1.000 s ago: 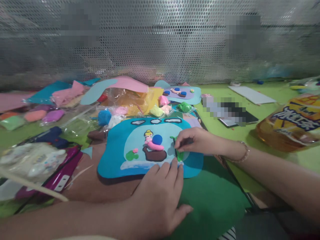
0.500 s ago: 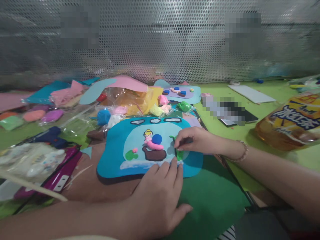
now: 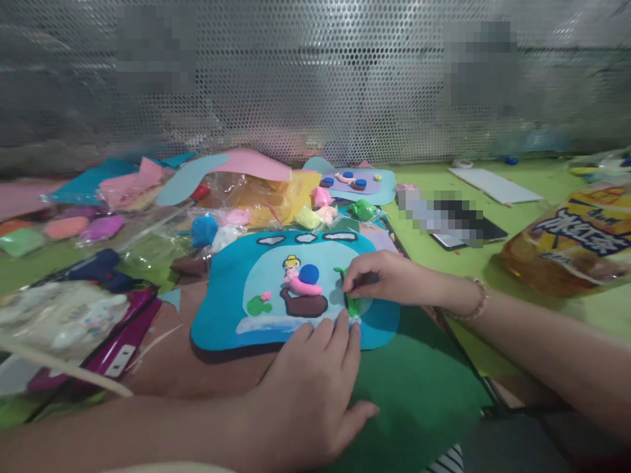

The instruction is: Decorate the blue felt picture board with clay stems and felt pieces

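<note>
The left hand [image 3: 305, 387] lies flat, fingers spread, on the near edge of the blue felt picture [image 3: 221, 309]. The right hand [image 3: 382, 279] pinches a green clay strip [image 3: 353, 305] at the picture's right side.

The teal felt board [image 3: 221, 309] carries a pale blue panel [image 3: 266, 282], with 3 white clouds [image 3: 306, 238] along its far edge. On the panel: a pink figure [image 3: 296, 279] with yellow hair, a blue ball [image 3: 309, 273], a dark brown shape [image 3: 305, 306], a green pad [image 3: 259, 305] with 1 pink flower, and a green strip [image 3: 353, 305]. Underneath lies dark green felt [image 3: 419, 394] on a lime desk [image 3: 493, 263]. At the desk's right edge, a yellow-orange bag [image 3: 572, 243] has navy lettering. The grey screen [image 3: 315, 85] at the far edge is dotted with holes.
</note>
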`<state>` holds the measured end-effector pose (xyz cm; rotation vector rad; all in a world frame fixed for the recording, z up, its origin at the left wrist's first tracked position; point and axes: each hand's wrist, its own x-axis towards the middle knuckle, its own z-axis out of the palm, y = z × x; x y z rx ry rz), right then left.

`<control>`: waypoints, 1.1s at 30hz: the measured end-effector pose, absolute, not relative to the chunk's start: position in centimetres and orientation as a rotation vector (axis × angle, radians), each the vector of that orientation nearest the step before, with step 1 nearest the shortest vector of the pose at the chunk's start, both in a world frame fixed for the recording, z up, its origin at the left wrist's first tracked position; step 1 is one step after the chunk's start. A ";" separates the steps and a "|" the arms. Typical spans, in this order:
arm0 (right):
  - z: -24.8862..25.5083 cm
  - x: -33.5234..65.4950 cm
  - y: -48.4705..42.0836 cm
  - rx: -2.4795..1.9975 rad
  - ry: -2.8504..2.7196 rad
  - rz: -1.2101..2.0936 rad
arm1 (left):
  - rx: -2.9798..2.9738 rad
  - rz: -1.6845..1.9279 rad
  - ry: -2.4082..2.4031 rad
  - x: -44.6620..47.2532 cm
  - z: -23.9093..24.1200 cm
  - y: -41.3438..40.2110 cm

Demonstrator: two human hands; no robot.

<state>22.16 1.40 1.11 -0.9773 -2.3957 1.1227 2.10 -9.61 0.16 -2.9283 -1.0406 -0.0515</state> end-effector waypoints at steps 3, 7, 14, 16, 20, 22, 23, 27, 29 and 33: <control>1.1 22.3 1.4 -0.933 -2.411 1.094 | -2.927 -0.057 -1.035 2.1 0.1 -9.5; 1.0 22.4 1.5 -0.869 -2.398 1.073 | -2.931 -0.055 -1.035 2.1 0.0 -9.5; 1.0 22.5 1.5 -0.828 -2.463 0.968 | -2.944 -0.050 -1.040 2.1 0.1 -9.6; 1.1 22.4 1.5 -0.839 -2.467 0.955 | -2.945 -0.046 -1.039 2.1 0.0 -9.6; 1.3 22.4 1.5 -0.905 -2.451 0.951 | -2.940 -0.036 -1.045 2.1 0.0 -9.6; 1.3 22.4 1.5 -0.929 -2.433 0.970 | -2.940 -0.040 -1.039 2.1 0.0 -9.6; 1.3 22.4 1.5 -0.933 -2.428 0.981 | -2.940 -0.041 -1.038 2.1 0.0 -9.6; 1.3 22.3 1.5 -0.934 -2.450 0.974 | -2.939 -0.036 -1.036 2.1 0.0 -9.6; 1.3 22.3 1.5 -0.928 -2.459 0.950 | -2.939 -0.047 -1.032 2.1 -0.1 -9.6; 1.2 22.4 1.6 -0.915 -2.465 0.934 | -2.925 -0.063 -1.030 2.0 -0.3 -9.7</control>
